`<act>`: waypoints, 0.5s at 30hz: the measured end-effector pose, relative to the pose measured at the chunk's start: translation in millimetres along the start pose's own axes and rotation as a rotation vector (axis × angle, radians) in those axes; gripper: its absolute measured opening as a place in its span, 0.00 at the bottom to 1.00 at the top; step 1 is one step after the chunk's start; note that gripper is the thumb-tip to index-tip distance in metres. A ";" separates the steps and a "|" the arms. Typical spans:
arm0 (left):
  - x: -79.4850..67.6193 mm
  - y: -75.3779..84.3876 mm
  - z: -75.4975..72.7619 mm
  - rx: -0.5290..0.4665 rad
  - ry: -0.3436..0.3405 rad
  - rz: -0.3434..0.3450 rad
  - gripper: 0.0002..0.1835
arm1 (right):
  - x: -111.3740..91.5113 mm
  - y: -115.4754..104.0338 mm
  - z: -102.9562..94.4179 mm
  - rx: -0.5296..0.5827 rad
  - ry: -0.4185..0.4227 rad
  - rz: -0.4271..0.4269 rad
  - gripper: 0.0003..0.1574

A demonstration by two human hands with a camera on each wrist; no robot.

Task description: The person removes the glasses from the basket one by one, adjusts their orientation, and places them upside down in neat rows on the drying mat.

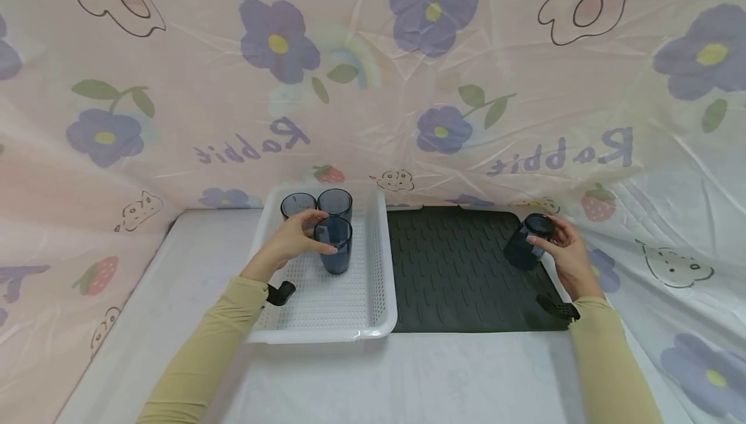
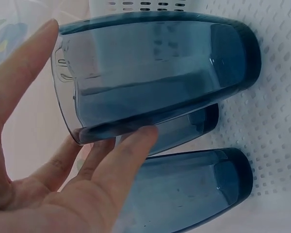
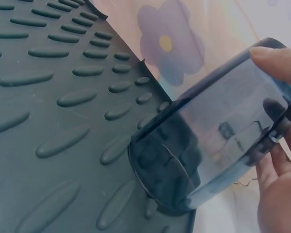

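Three blue-tinted drinking glasses stand in the white perforated basket (image 1: 381,307). My left hand (image 1: 296,237) has its thumb and fingers around the upper part of the front glass (image 1: 336,262), close to the rim. Just behind it are the back-left glass (image 1: 298,201) and the back-right glass (image 1: 340,199), partly hidden. Over the right side of the dark ridged mat (image 1: 454,268), my right hand (image 1: 571,259) holds another blue-tinted glass (image 1: 520,247). That one is tilted and upside down, thick base up; in the right wrist view its lower end (image 3: 160,170) overlaps the mat's edge.
Basket and mat lie side by side on a white-covered table (image 1: 454,379). A printed cloth (image 1: 361,107) with flowers and rabbits hangs behind them and along both sides, close to the mat's back and right edges.
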State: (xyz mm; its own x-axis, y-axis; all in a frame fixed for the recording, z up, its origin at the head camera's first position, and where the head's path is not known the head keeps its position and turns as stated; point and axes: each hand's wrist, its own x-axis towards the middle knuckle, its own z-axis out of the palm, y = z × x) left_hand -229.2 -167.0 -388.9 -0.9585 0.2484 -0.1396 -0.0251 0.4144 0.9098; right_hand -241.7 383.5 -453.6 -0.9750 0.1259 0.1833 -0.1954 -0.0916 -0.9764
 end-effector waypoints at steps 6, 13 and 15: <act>-0.4 0.4 1.8 0.031 0.015 -0.009 0.45 | -1.8 -1.6 -2.1 -0.009 -0.002 0.017 0.43; -0.6 2.8 2.4 0.079 0.043 -0.004 0.45 | -2.4 -3.1 -3.8 -0.062 0.018 0.061 0.44; -1.0 4.2 3.0 0.095 0.051 -0.004 0.45 | -2.3 -3.8 -4.0 -0.074 0.022 0.074 0.45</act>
State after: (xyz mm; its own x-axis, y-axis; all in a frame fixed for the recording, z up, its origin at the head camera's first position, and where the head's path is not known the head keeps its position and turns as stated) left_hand -227.5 -162.9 -386.0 -0.9716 0.2031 -0.1211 -0.0043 0.4970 0.8678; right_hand -238.2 387.5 -450.7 -0.9836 0.1434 0.1090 -0.1142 -0.0283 -0.9931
